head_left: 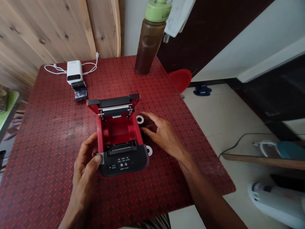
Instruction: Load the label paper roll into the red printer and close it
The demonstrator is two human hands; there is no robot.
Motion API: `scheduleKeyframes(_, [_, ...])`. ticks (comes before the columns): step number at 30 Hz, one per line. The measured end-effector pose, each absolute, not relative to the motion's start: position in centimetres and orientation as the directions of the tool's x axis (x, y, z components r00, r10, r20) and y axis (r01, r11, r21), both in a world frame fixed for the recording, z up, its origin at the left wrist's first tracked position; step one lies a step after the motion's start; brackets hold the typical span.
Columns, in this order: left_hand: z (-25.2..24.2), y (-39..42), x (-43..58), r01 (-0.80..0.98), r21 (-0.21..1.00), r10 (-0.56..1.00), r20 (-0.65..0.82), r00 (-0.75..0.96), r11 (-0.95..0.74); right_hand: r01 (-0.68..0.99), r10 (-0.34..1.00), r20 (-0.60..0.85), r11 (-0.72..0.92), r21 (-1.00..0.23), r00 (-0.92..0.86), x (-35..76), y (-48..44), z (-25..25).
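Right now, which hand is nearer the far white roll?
Right: right hand is beside the roll; left hand grips the red device on its left side.

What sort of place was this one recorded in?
Probably a room in a home: what look like slippers lie on the floor, a large bottle stands on the red patterned table, and wooden boards rise beyond it.

No text is legible. On the printer (119, 130), just right of the left hand (84, 168), white lettering (123, 159) is too small to read.
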State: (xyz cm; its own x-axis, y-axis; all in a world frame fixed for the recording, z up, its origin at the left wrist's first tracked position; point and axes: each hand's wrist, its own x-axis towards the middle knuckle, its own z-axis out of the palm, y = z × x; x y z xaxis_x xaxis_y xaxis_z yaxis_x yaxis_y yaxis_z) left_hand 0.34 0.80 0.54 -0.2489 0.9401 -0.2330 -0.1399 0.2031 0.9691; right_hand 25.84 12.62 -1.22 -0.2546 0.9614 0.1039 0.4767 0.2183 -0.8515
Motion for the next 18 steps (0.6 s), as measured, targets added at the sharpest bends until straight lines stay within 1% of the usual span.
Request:
scheduleKeyframes(3, [0.3,0.6,0.1,-0.149,0.971,0.946,-0.219,-0.238,0.188,0.475,0.977,0.061,0.154,-0.867,-0.205,27.3,11.4,-1.1])
scheduleKeyframes(7, [0.3,0.5,0.1,-0.128,0.971,0.943,-0.227,-0.245,0.2,0.534,0.996,0.043,0.08,-0.841,-0.082,29.0,8.3,-0.1])
scheduleKeyframes(9, [0.3,0.5,0.1,-0.133,0.971,0.944,-0.227,-0.239,0.2,0.574,0.996,0.008,0.061,-0.817,-0.094,29.1,6.3,0.4])
scheduleKeyframes(11, [0.3,0.5,0.1,-0.138,0.97,0.945,-0.229,-0.233,0.201,0.601,0.988,-0.016,0.08,-0.795,-0.152,28.3,4.6,0.5])
scheduleKeyframes(13, [0.2,0.5,0.0,-0.127,0.972,0.945,-0.221,-0.239,0.196,0.621,0.985,0.021,0.125,-0.774,-0.171,27.1,3.3,0.1])
scheduleKeyframes(16, [0.2,0.5,0.0,-0.112,0.978,0.947,-0.199,-0.253,0.176,0.647,0.984,0.121,0.179,-0.741,-0.134,25.3,2.4,-1.2])
scheduleKeyframes(18, [0.2,0.5,0.1,-0.108,0.979,0.945,-0.194,-0.262,0.171,0.642,0.98,0.163,0.2,-0.74,-0.118,24.7,2.3,-1.9])
